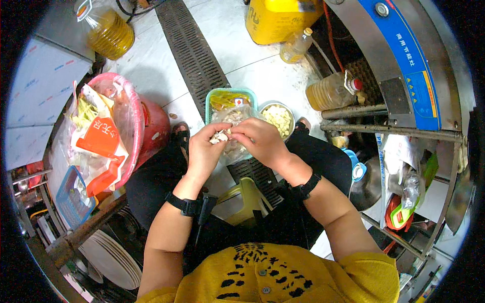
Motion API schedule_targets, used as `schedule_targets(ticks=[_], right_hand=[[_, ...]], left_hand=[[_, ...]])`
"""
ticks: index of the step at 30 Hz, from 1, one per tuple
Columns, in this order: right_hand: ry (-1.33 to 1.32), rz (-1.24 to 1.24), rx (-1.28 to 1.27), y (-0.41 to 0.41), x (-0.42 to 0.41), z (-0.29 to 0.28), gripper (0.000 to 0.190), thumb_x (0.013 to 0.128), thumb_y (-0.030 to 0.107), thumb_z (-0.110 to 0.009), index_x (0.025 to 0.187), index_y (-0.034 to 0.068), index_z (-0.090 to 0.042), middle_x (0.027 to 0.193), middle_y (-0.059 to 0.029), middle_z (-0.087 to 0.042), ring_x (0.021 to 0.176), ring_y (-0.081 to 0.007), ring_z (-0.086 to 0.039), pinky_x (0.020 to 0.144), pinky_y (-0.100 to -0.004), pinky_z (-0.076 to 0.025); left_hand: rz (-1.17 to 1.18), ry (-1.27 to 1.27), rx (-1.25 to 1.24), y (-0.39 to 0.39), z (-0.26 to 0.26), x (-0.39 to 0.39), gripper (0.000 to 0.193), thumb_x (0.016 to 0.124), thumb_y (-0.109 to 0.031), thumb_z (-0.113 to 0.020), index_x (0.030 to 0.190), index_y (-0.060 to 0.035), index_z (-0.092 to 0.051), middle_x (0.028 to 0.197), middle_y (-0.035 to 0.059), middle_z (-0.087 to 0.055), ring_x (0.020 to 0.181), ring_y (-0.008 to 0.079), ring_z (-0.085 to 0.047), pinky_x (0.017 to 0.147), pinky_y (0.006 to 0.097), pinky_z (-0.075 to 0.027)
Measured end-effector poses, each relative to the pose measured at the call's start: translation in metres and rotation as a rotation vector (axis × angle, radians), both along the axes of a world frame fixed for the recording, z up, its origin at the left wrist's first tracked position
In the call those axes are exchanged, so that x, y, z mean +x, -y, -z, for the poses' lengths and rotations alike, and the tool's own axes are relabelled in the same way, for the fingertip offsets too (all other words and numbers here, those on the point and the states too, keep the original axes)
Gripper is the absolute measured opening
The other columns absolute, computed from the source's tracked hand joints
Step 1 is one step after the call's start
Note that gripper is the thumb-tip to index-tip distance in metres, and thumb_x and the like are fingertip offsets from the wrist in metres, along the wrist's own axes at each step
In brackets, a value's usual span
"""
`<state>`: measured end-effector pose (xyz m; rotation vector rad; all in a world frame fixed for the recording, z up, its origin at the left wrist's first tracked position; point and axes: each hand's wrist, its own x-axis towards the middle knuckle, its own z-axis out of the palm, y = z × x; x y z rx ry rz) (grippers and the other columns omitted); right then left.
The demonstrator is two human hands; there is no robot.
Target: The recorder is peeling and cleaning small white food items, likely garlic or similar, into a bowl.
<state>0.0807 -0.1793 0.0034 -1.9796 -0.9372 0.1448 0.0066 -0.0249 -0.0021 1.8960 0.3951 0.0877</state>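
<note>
My left hand [204, 147] is curled around several whitish garlic cloves [218, 137], some with papery skin on them. My right hand [261, 142] meets it at the fingertips, with thumb and index finger pinching a small piece of garlic [229, 131]. Under both hands is a turquoise plastic basket [208, 104], holding a clear plastic bag [242, 114] with pale contents that look like garlic. At its right stands a round metal bowl [293, 120] filled with peeled garlic cloves [278, 118].
A red bucket [155, 125] and a lined pink bin [137, 136] full of waste stand at left. Oil bottles [111, 39] [329, 94] and a yellow jug [282, 21] sit on the tiled floor beside a drain grate [193, 45]. A steel stove [398, 98] borders the right.
</note>
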Motion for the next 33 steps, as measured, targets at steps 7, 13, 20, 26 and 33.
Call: schedule_targets(ticks=[7,13,20,26,33], right_hand=[[0.107,-0.007,-0.030,0.000,0.000,-0.003,0.010,0.082,0.012,-0.060,0.088,0.005,-0.062,0.084,-0.0097,-0.062,0.078,-0.0278,-0.060,0.067,-0.0352,-0.048],[0.075,-0.001,0.036,-0.003,-0.001,-0.009,0.007,0.084,0.012,-0.052,0.082,0.005,-0.054,0.080,-0.0125,-0.057,0.076,-0.0330,-0.056,0.066,-0.0415,-0.046],[-0.074,0.070,0.034,-0.004,0.000,-0.004,0.009,0.079,0.008,-0.060,0.080,0.002,-0.053,0.074,-0.0107,-0.055,0.068,-0.0248,-0.058,0.062,-0.0323,-0.047],[-0.261,0.033,-0.075,0.002,0.000,0.006,0.013,0.082,0.011,-0.061,0.090,0.002,-0.058,0.081,-0.0101,-0.061,0.068,-0.0167,-0.061,0.062,-0.0286,-0.049],[-0.438,0.142,0.074,-0.005,-0.002,-0.008,0.028,0.083,0.013,-0.065,0.107,0.000,-0.061,0.089,-0.0093,-0.066,0.071,-0.0115,-0.063,0.064,-0.0241,-0.052]], left_hand=[[0.055,0.180,0.181,0.004,-0.007,0.001,0.028,0.069,0.004,-0.063,0.095,-0.0059,-0.066,0.090,0.0107,-0.066,0.088,0.0263,-0.063,0.078,0.0322,-0.050],[0.051,0.145,0.130,0.005,-0.008,0.000,0.026,0.072,0.002,-0.064,0.096,-0.0051,-0.065,0.091,0.0101,-0.067,0.088,0.0222,-0.064,0.078,0.0307,-0.050],[-0.124,0.051,-0.477,0.003,0.002,0.002,0.015,0.082,-0.002,-0.063,0.096,-0.0016,-0.060,0.102,0.0077,-0.066,0.079,0.0118,-0.060,0.072,0.0246,-0.048],[-0.201,-0.042,-0.838,-0.003,0.002,0.003,0.018,0.086,-0.004,-0.058,0.103,-0.0023,-0.056,0.104,0.0119,-0.063,0.085,0.0154,-0.060,0.070,0.0260,-0.049],[-0.230,-0.111,-0.913,-0.004,0.003,0.003,0.022,0.083,-0.005,-0.063,0.104,-0.0002,-0.061,0.095,0.0075,-0.063,0.080,0.0126,-0.060,0.069,0.0234,-0.049]])
